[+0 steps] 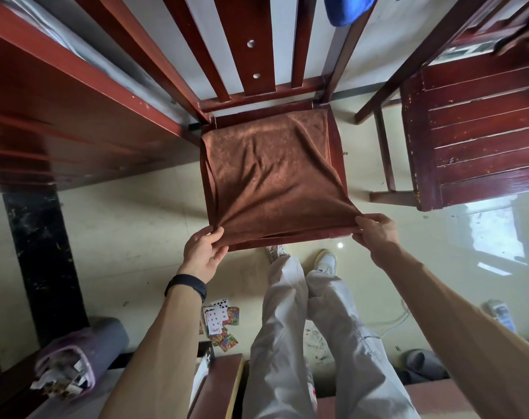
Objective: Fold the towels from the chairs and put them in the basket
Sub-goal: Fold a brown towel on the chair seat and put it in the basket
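A brown towel (272,173) lies spread flat over the seat of a red-brown wooden chair (337,146) in the middle of the view. My left hand (204,252) pinches the towel's near left corner at the seat's front edge. My right hand (375,234) pinches the near right corner. A blue towel (346,9) hangs over the top of the chair's back. No basket is in view.
A second wooden chair (475,131) stands to the right. A red-brown bed frame (75,116) runs along the left. Playing cards (220,323) lie on the pale floor by my legs. A grey bin with paper scraps (81,358) sits at lower left, slippers (420,362) at lower right.
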### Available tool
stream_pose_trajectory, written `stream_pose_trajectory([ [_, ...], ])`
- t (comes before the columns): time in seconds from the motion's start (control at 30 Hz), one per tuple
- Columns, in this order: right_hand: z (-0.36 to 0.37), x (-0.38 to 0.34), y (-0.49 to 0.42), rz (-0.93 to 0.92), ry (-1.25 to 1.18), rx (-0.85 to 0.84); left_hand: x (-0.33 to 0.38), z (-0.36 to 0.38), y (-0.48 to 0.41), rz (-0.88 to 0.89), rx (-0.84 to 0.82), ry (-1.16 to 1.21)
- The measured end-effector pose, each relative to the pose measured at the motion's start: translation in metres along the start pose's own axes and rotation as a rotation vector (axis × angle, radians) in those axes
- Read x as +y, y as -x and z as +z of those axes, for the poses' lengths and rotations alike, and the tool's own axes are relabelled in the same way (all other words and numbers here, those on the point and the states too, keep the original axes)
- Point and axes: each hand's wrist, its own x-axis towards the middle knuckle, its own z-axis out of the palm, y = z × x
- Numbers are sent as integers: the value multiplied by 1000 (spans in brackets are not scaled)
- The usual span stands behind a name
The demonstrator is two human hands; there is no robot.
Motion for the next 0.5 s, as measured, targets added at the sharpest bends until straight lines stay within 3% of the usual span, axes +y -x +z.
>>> stream_pose_trajectory([
  [0.17, -32, -33, 48, -188, 92, -17, 24, -9, 61, 188, 56, -237],
  [0.37, -75, -97, 132, -393, 124, -58, 76, -10, 150, 349, -22, -278],
  [0.5, -105, -120, 171, -558, 275, -147, 108, -15, 203, 274, -299, -301],
])
